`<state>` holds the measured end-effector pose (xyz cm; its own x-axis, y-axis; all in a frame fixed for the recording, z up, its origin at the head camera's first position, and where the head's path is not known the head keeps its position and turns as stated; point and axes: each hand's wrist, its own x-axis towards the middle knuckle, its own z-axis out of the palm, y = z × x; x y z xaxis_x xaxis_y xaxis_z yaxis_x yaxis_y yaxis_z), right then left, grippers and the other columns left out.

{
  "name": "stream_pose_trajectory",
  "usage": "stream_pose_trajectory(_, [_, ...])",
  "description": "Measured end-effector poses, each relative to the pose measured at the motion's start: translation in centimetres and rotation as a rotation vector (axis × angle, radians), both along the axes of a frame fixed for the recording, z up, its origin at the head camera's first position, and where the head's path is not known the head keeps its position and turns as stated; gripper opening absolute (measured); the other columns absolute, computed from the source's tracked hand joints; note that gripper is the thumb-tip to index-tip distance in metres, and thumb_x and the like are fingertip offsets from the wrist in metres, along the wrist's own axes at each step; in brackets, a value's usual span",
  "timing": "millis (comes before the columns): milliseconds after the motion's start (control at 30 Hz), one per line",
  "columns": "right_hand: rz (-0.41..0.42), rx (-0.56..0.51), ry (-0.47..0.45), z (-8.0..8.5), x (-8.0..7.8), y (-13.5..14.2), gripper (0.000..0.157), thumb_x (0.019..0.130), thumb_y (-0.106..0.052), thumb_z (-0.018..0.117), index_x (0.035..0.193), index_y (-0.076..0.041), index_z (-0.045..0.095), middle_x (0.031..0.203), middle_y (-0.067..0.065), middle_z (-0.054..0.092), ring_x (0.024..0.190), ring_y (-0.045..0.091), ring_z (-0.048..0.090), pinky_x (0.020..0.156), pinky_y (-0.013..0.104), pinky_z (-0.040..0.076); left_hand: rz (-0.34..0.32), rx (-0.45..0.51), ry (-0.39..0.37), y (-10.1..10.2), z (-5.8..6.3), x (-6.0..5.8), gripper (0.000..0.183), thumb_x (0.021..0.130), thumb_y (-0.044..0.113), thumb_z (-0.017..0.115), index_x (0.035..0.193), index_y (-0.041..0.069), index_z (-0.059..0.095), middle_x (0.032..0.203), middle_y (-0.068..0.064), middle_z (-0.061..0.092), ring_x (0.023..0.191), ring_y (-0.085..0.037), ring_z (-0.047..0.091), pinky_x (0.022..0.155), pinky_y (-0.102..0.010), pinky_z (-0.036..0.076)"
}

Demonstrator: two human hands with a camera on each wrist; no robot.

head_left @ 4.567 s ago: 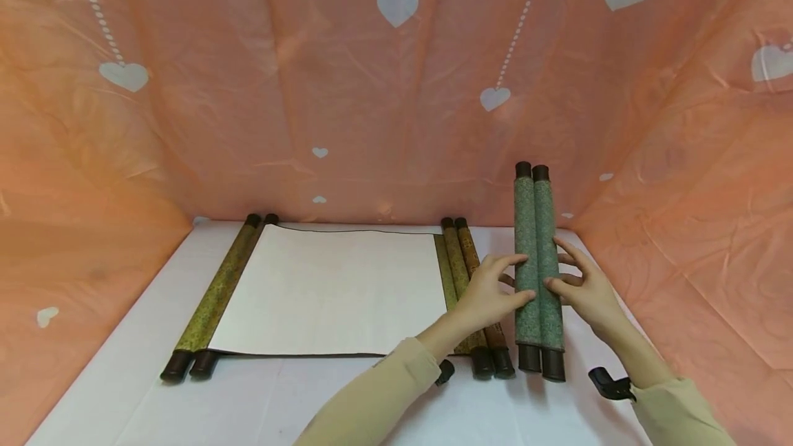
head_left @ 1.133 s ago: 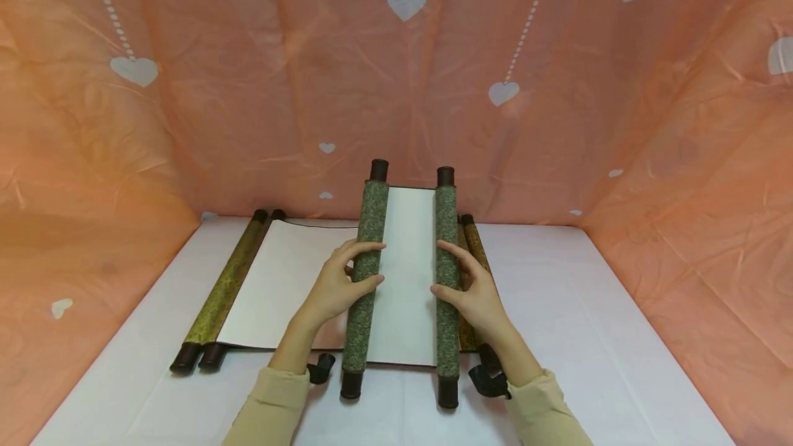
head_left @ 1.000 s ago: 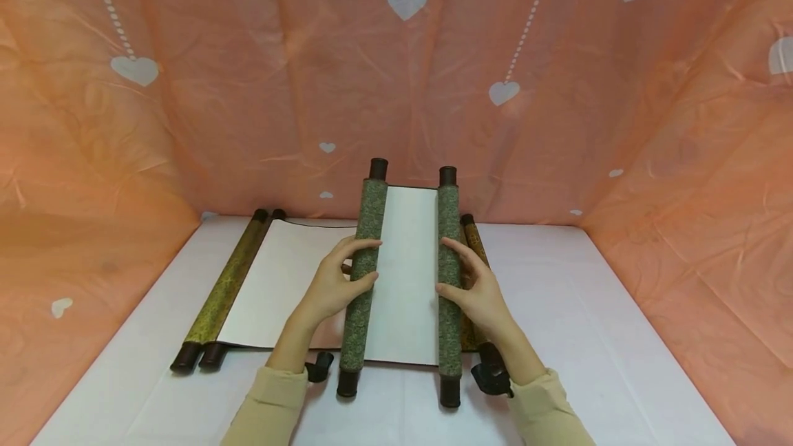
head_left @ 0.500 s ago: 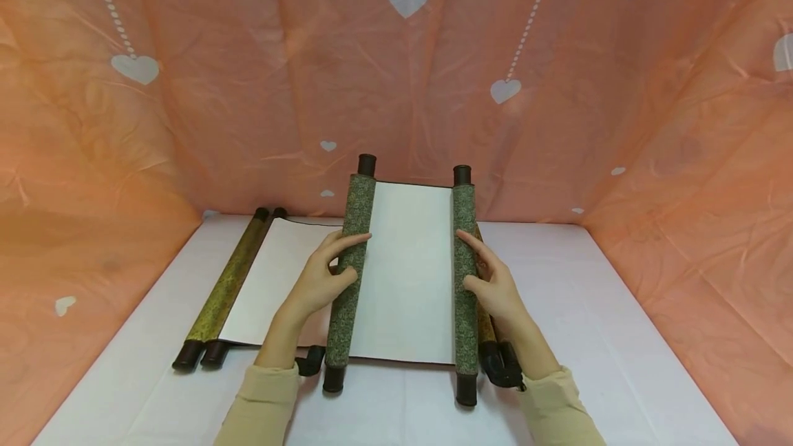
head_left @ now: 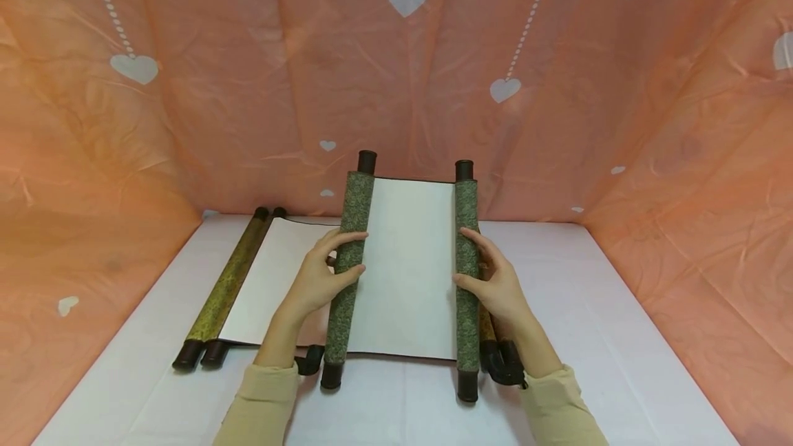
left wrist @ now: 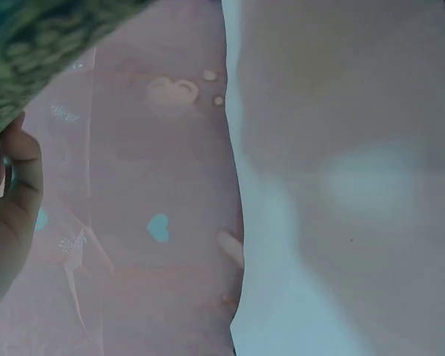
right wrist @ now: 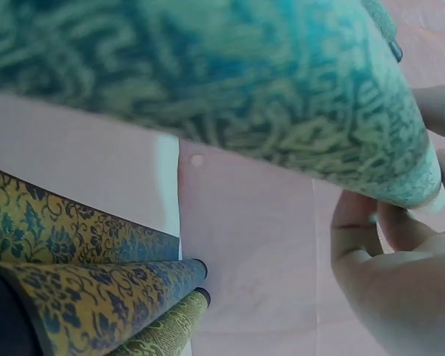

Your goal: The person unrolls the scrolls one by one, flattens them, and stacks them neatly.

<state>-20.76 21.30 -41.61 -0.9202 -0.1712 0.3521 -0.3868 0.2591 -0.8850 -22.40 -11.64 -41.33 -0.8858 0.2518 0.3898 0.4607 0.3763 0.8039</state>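
Note:
A green-patterned scroll [head_left: 405,267] with dark brown knobs is held partly unrolled, its blank white sheet facing up. My left hand [head_left: 314,281] grips its left roller [head_left: 350,260], thumb and fingers curled round it. Round the right roller [head_left: 467,315] curl the fingers of my right hand [head_left: 500,288]. The scroll is raised over a second, unrolled scroll [head_left: 266,281], hiding much of that one's white sheet. In the right wrist view the green roller [right wrist: 267,89] crosses the top, with the right hand [right wrist: 400,274] around its end.
Olive-yellow rollers [head_left: 229,288] lie at the left of the lower scroll. At its right, brown-gold patterned rollers [right wrist: 96,297] lie side by side, mostly hidden in the head view. A white tabletop [head_left: 595,308] runs back to a pink curtain [head_left: 285,102] with hearts.
Both hands carried the closed green scroll left from the table's right side, over the lower scroll. The rollers were then drawn apart, widening the white sheet; lately they barely move.

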Motion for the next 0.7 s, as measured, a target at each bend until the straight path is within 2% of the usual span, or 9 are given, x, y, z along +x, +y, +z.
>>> stream_pose_trajectory(100, [0.004,-0.002,-0.015,0.3,0.1,0.3,0.081,0.091,0.006,0.073,0.161,-0.018,0.041,0.169,0.005,0.029,0.153,0.032,0.029,0.107,0.032,0.041,-0.015,0.005,0.029,-0.3,0.1,0.0,0.055,0.094,0.006,0.076,0.145,0.021,0.062,0.160,-0.010,0.043,0.139,-0.034,0.045,0.093,-0.048,0.044])
stream_pose_trajectory(167, [0.006,-0.009,-0.029,0.4,0.2,0.5,0.081,0.092,0.007,0.072,0.161,-0.019,0.040,0.169,0.005,0.028,0.150,0.032,0.033,0.106,0.030,0.041,-0.024,0.008,0.035,-0.6,0.1,-0.1,0.056,0.094,0.004,0.075,0.145,0.020,0.061,0.159,-0.009,0.044,0.134,-0.034,0.048,0.096,-0.051,0.045])
stream_pose_trajectory(267, [0.003,-0.014,-0.043,0.6,0.4,0.8,0.079,0.093,0.009,0.067,0.161,-0.020,0.041,0.169,0.006,0.027,0.148,0.035,0.035,0.112,0.043,0.038,-0.032,0.020,0.014,-1.0,0.1,0.0,0.055,0.095,0.001,0.071,0.146,0.020,0.061,0.163,-0.012,0.037,0.143,-0.037,0.041,0.100,-0.057,0.044])
stream_pose_trajectory(367, [-0.003,-0.020,-0.059,0.8,0.6,1.1,0.079,0.092,0.012,0.060,0.161,-0.022,0.042,0.171,0.007,0.024,0.151,0.039,0.030,0.116,0.058,0.031,-0.029,0.024,-0.017,-1.3,0.2,0.1,0.055,0.096,-0.001,0.064,0.146,0.021,0.061,0.167,-0.015,0.030,0.152,-0.040,0.030,0.104,-0.064,0.042])
stream_pose_trajectory(433, [-0.013,-0.018,-0.069,0.9,0.7,1.4,0.081,0.091,0.013,0.055,0.161,-0.024,0.042,0.172,0.006,0.020,0.154,0.043,0.024,0.099,0.051,0.047,-0.023,0.022,-0.034,-1.5,0.3,0.2,0.059,0.094,-0.002,0.059,0.147,0.023,0.061,0.168,-0.016,0.027,0.154,-0.041,0.026,0.104,-0.067,0.040])
stream_pose_trajectory(467, [-0.016,-0.022,-0.075,1.0,0.7,1.6,0.082,0.089,0.014,0.053,0.161,-0.024,0.042,0.172,0.006,0.020,0.154,0.045,0.021,0.089,0.046,0.051,-0.022,0.021,-0.037,-1.6,0.5,0.3,0.060,0.093,-0.003,0.058,0.147,0.023,0.060,0.168,-0.017,0.025,0.153,-0.043,0.026,0.104,-0.069,0.039])
stream_pose_trajectory(533, [-0.017,-0.039,-0.087,1.1,0.8,1.7,0.083,0.088,0.015,0.051,0.161,-0.024,0.042,0.173,0.005,0.017,0.154,0.049,0.016,0.064,0.034,0.045,-0.021,0.021,-0.043,-1.7,0.6,0.4,0.063,0.091,-0.003,0.056,0.149,0.023,0.059,0.169,-0.017,0.023,0.153,-0.044,0.026,0.103,-0.069,0.039])
stream_pose_trajectory(600, [-0.016,-0.048,-0.090,1.2,0.8,1.9,0.081,0.090,0.014,0.055,0.161,-0.023,0.042,0.173,0.005,0.017,0.154,0.051,0.016,0.056,0.027,0.038,-0.023,0.016,-0.038,-1.7,0.7,0.3,0.062,0.093,-0.001,0.058,0.150,0.023,0.058,0.169,-0.018,0.023,0.152,-0.045,0.026,0.102,-0.069,0.040])
stream_pose_trajectory(700, [-0.011,-0.056,-0.085,1.2,0.7,1.8,0.080,0.091,0.010,0.066,0.161,-0.023,0.043,0.172,0.004,0.019,0.153,0.048,0.021,0.071,0.020,0.048,-0.015,0.000,-0.032,-1.7,0.6,0.2,0.058,0.096,0.006,0.070,0.150,0.023,0.058,0.168,-0.017,0.025,0.153,-0.044,0.027,0.102,-0.064,0.042])
